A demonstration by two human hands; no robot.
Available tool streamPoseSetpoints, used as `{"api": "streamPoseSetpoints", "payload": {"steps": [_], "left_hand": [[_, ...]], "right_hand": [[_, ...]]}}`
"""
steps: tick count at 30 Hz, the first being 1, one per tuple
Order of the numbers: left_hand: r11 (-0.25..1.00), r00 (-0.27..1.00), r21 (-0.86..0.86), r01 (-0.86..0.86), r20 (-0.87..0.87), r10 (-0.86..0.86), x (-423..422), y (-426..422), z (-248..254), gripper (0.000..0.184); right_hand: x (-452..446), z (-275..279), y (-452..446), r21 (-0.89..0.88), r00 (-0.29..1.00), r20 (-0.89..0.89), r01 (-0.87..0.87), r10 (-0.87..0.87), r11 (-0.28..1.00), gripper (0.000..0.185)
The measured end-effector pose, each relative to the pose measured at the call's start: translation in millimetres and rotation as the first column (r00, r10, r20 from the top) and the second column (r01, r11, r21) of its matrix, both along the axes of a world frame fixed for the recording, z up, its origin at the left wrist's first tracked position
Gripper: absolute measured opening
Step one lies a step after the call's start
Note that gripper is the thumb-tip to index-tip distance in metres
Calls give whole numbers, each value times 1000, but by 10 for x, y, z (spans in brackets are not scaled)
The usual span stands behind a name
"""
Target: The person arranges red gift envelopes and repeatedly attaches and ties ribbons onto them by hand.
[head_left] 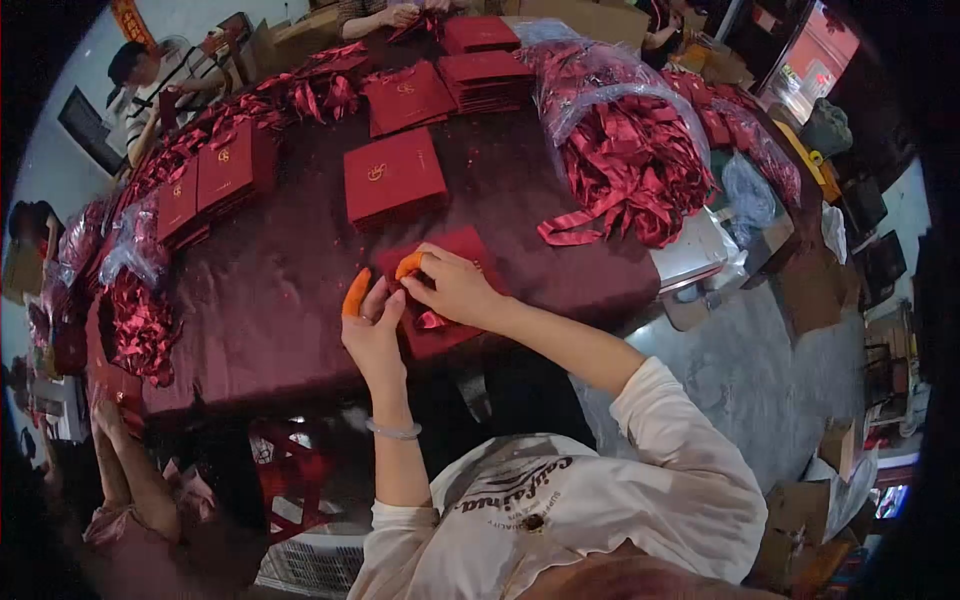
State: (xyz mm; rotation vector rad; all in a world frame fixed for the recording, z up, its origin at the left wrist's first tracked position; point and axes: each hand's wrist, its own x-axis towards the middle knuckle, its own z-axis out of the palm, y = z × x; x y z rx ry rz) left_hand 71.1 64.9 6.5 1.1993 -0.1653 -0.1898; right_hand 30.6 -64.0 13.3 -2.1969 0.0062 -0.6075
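In front of me lies a flat dark-red card folder (455,340) on the cloth-covered table. Over it, my left hand (375,330) and my right hand (455,288) meet, thumbs and fingers pinched close together. A shiny red ribbon (431,320) shows just below my right hand; the part between the fingertips is mostly hidden. Orange finger covers sit on one finger of each hand, and the covered finger of my left hand points up and away. Just beyond my hands stands a stack of red folders (395,178) with gold print.
A clear plastic bag (553,85) spills red ribbons (630,165) at the right. More folder stacks (485,85) stand at the back, others (225,165) at the left, beside a second ribbon heap (143,325). Co-workers sit around the table (250,330); one's hands (110,420) are at lower left.
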Motion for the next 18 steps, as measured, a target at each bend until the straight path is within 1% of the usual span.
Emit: {"api": "streamPoseSetpoints", "payload": {"steps": [2,4,6,8,9,11,12,13,14,16,17,18], "left_hand": [[1000,1000,6,7,0,-7,-30,10,45,46],[998,1000,67,-16,-12,17,-46,9,71,43],[999,999,38,-33,16,32,-43,-16,6,42],[999,998,10,-47,48,47,-32,-33,-50,41],[999,997,1,-34,74,34,-33,-36,-52,40],[1000,994,-7,-18,104,18,-49,-28,-42,40],[998,991,57,-29,128,21,-71,-25,-2,40],[992,988,120,-42,154,23,-85,-24,23,40],[992,987,119,-41,159,21,-89,-22,22,40],[989,991,135,-58,129,40,-95,-16,19,41],[989,990,136,-57,136,38,-99,-20,30,41],[991,991,123,-51,127,35,-108,-28,47,41]], "right_hand": [[12,-32,19,-11,998,-38,43,-43,999,18],[40,-59,13,0,999,-22,39,-39,999,18],[49,-69,17,12,999,-8,36,-36,999,18],[59,-62,35,-172,994,90,83,-68,982,18],[62,-65,55,-280,984,152,134,-93,951,18],[57,-90,70,-277,985,135,145,-110,950,18],[56,-72,73,-277,985,117,152,-124,949,18],[60,-48,71,-173,988,45,156,-150,973,17],[51,-17,56,-173,987,51,159,-152,972,17],[22,23,12,-156,996,11,90,-89,984,17],[34,6,5,-144,998,-38,35,-41,989,17],[43,5,-9,-144,999,-32,37,-42,989,17]]}}
